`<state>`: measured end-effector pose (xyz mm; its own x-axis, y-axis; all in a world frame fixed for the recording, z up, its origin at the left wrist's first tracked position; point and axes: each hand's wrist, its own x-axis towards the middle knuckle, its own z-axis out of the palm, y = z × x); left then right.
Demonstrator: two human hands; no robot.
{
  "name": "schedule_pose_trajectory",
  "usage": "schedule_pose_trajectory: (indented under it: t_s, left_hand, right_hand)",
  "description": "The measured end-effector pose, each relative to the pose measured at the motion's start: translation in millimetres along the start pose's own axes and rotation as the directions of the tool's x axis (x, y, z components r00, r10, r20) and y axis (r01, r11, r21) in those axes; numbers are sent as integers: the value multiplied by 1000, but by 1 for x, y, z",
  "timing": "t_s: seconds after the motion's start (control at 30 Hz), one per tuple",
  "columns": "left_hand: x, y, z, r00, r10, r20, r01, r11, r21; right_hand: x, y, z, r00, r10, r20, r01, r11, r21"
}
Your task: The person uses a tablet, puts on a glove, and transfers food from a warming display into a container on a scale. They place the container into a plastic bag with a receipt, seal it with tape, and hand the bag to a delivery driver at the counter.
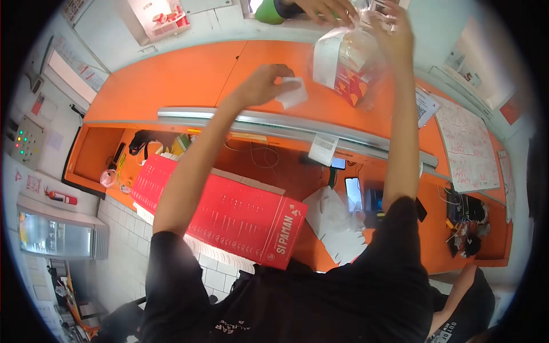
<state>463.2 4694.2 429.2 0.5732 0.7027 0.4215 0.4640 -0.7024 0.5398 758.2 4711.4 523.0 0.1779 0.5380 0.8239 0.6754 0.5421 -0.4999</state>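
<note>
My left hand pinches a small white paper slip above the orange counter. At the top right, my right hand is at the gathered top of a clear plastic bag, its fingers curled there and partly blurred. Inside the bag are a red-and-white printed box and something pale wrapped above it. Another person's hand, with a green and dark sleeve, reaches in from the far side to the same bag top.
A large red box marked "SI PAMAN" lies below my left forearm. A metal rail runs along the counter. The lower shelf holds a lit phone, papers and tangled cables. Another person's arm is at lower right.
</note>
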Motion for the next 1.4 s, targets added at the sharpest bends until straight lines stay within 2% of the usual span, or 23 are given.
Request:
schedule_pose_trajectory:
  t_s: [0.03,0.1,0.17,0.2,0.23,0.3,0.33,0.43,0.5,0.53,0.67,0.73,0.83,0.9,0.97,1.03,1.17,1.23,1.27,1.3,1.33,1.37,1.4]
  left_hand:
    - [-5,15,-19,1000,-7,-4,7,1000,-6]
    - [-19,52,-52,872,-18,488,208,918,-338]
    - [-31,82,-71,826,-8,563,240,909,-340]
    - [-38,92,-77,768,10,640,260,909,-326]
    - [-46,96,-80,774,2,633,273,901,-338]
    - [-56,100,-90,771,3,637,261,911,-320]
    - [-63,105,-92,794,23,608,254,896,-365]
    - [-88,96,-92,780,36,625,306,849,-430]
    - [-109,97,-80,821,73,566,283,809,-515]
    - [-116,102,-75,819,83,568,269,819,-507]
    - [-146,109,-67,831,-14,556,363,771,-523]
    - [-159,100,-64,871,-30,491,357,725,-589]
    - [-182,66,-49,923,-43,383,328,609,-722]
    - [-193,59,-47,949,43,311,268,408,-873]
    - [-206,56,-42,964,45,261,227,365,-903]
    - [-217,72,-33,982,-102,156,176,237,-955]
    - [-237,102,-10,997,39,60,60,-8,-998]
    - [-259,148,-1,932,-360,-44,-38,25,-999]
    - [-272,158,7,952,-297,-70,-65,28,-998]
    - [-283,170,18,962,-270,-33,-34,0,-999]
    - [-296,184,31,901,-423,-94,-82,47,-996]
    - [-309,197,45,814,-560,-156,-119,101,-988]
    - [-322,209,65,747,-583,-318,-61,416,-907]
  right_hand:
    - [-23,-35,-11,971,-111,-210,127,990,64]
    - [-65,-55,-23,986,-166,26,146,923,357]
    - [-112,-88,-20,867,-438,238,311,849,428]
    - [-141,-109,-18,861,-277,425,-19,819,573]
    - [-168,-123,-19,769,-148,622,-361,702,614]
    - [-198,-121,-18,408,-170,897,-745,507,434]
    - [-213,-126,-19,382,-188,905,-747,513,422]
    - [-254,-157,-24,375,-205,904,-791,439,427]
    - [-267,-192,-19,755,89,649,-633,353,689]
    - [-266,-207,-15,846,134,516,-519,425,742]
    - [-271,-199,-14,812,-31,583,-518,425,742]
    - [-283,-198,-16,751,-130,647,-456,606,652]
    - [-306,-220,-33,629,-67,775,-662,476,578]
    - [-319,-227,-43,574,-57,817,-716,449,535]
    - [-330,-237,-52,525,-43,850,-761,424,491]
    - [-338,-251,-60,503,25,864,-802,387,456]
    - [-361,-270,-63,523,102,846,-786,442,432]
    - [-383,-277,-52,788,108,606,-512,661,549]
    - [-396,-280,-53,795,144,590,-516,671,532]
    - [-410,-284,-56,718,255,648,-679,464,569]
    - [-422,-289,-61,624,341,703,-781,222,584]
    - [-430,-298,-68,629,388,673,-774,238,587]
    - [-439,-311,-79,474,501,724,-828,-26,560]
